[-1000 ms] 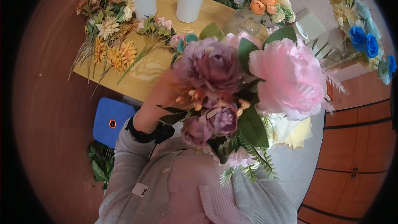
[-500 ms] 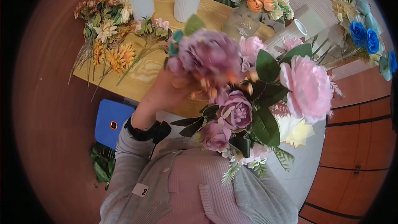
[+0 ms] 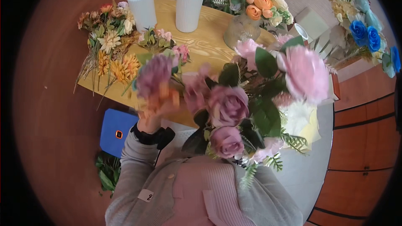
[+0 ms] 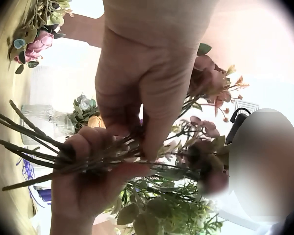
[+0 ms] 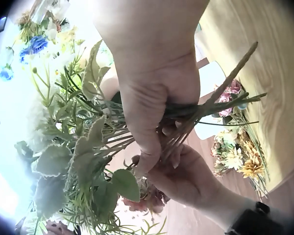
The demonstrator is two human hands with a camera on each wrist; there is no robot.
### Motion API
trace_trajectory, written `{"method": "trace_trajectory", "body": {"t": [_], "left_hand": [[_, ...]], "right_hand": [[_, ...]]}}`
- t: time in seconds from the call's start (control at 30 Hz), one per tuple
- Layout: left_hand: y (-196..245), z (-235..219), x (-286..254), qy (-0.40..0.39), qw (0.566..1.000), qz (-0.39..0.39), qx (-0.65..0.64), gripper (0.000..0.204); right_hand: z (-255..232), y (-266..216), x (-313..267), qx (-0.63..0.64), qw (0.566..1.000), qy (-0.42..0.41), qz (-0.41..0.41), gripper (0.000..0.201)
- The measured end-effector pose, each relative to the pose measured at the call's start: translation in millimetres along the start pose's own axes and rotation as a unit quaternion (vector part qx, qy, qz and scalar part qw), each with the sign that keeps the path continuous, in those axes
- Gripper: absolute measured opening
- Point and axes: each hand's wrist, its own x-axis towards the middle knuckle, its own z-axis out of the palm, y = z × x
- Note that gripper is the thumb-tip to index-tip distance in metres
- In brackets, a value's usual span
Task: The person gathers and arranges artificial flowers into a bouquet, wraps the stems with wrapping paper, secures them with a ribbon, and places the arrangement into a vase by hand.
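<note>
Left hand: the left hand (image 4: 144, 78) is pinching flower stems (image 4: 120, 149) between thumb and fingers, close beside the other hand.
Right hand: the right hand (image 5: 152, 93) is curling round the stems of the bouquet; in the head view the flowers are hiding it.
Bouquet: the bouquet (image 3: 228, 104) of pink and purple flowers is spreading above the right hand, with its cut ends sticking out past the palm.
Purple flower: one blurred purple flower (image 3: 155, 75) is standing just over the left hand.
Progress: many stems are already sitting together in the hands, so I am judging the gathering as well advanced; the bundle is not standing in any vase.
Remaining: loose flowers (image 3: 109, 39) are lying on the table (image 3: 209, 42), beyond the left hand; I cannot tell if they are belonging with the bouquet.
Vases: two white vases (image 3: 142, 8) (image 3: 190, 8) are standing upright, farther beyond the left hand; a glass vase (image 3: 240, 33) is holding orange and cream blooms, ahead of both hands.
Writing: a white tag (image 3: 145, 195) on the cardigan, below the left hand, is showing one character, maybe 2 or 8. No brand is being readable.
</note>
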Motion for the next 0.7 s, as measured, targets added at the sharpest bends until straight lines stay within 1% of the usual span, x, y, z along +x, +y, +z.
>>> {"method": "trace_trajectory", "body": {"t": [0.07,0.1,0.17,0.2,0.23,0.27,0.3,0.33,0.37,0.4,0.43,0.47,0.5,0.53,0.57,0.6,0.63,0.67,0.7], "left_hand": [[6,-15,9,0.084,0.988,-0.09,-0.096,0.018],[10,-22,14,0.126,0.972,-0.134,-0.145,0.018],[19,-33,23,0.204,0.923,-0.22,-0.242,0.019],[23,-38,27,0.241,0.889,-0.261,-0.288,0.02],[28,-41,33,0.241,0.89,-0.259,-0.288,0.02],[33,-42,39,0.278,0.875,-0.27,-0.292,0.014],[38,-41,43,0.314,0.858,-0.281,-0.294,0.01],[36,-31,40,0.316,0.857,-0.282,-0.294,0.01],[29,-15,34,0.299,0.869,-0.297,-0.258,0.012],[31,-7,33,0.283,0.879,-0.313,-0.221,0.015],[36,-5,31,0.287,0.878,-0.314,-0.219,0.015],[51,-9,30,0.271,0.931,-0.222,-0.099,0.019],[67,-13,30,0.247,0.961,-0.126,0.024,0.024],[80,-17,31,0.215,0.965,-0.026,0.146,0.029],[86,-19,33,0.177,0.945,0.076,0.264,0.034],[64,-7,26,0.18,0.944,0.079,0.264,0.034],[24,15,11,0.223,0.93,0.168,0.238,0.035],[12,20,12,0.263,0.906,0.255,0.211,0.036],[6,25,6,0.262,0.906,0.258,0.211,0.036]], "right_hand": [[-6,-4,4,0.0,1.0,-0.019,-0.005,0.03],[-8,-6,5,0.0,1.0,-0.028,-0.006,0.03],[-15,-14,13,0.0,0.999,-0.044,-0.008,0.03],[-5,-17,14,-0.003,0.999,-0.045,-0.008,0.03],[18,-23,23,-0.116,0.991,0.053,-0.036,0.031],[31,-26,29,-0.225,0.961,0.15,-0.063,0.031],[22,-22,23,-0.2,0.971,0.122,-0.055,0.034],[8,-16,16,-0.198,0.971,0.121,-0.054,0.034],[-9,-8,9,-0.064,0.996,0.062,-0.003,0.032],[-16,-5,10,0.073,0.996,0.002,0.049,0.031],[-19,-2,10,0.075,0.996,-0.002,0.05,0.031],[-22,-1,9,0.068,0.996,0.001,0.057,0.031],[-25,-5,7,0.06,0.996,0.004,0.064,0.031],[-29,-15,4,0.05,0.996,0.008,0.071,0.03],[-35,-29,-2,0.037,0.996,0.011,0.077,0.03],[-40,-45,-9,0.022,0.996,0.017,0.084,0.03],[-45,-62,-18,0.007,0.996,0.023,0.089,0.03],[-49,-77,-26,-0.007,0.995,0.03,0.094,0.03],[-52,-90,-33,-0.02,0.994,0.036,0.098,0.03]]}}
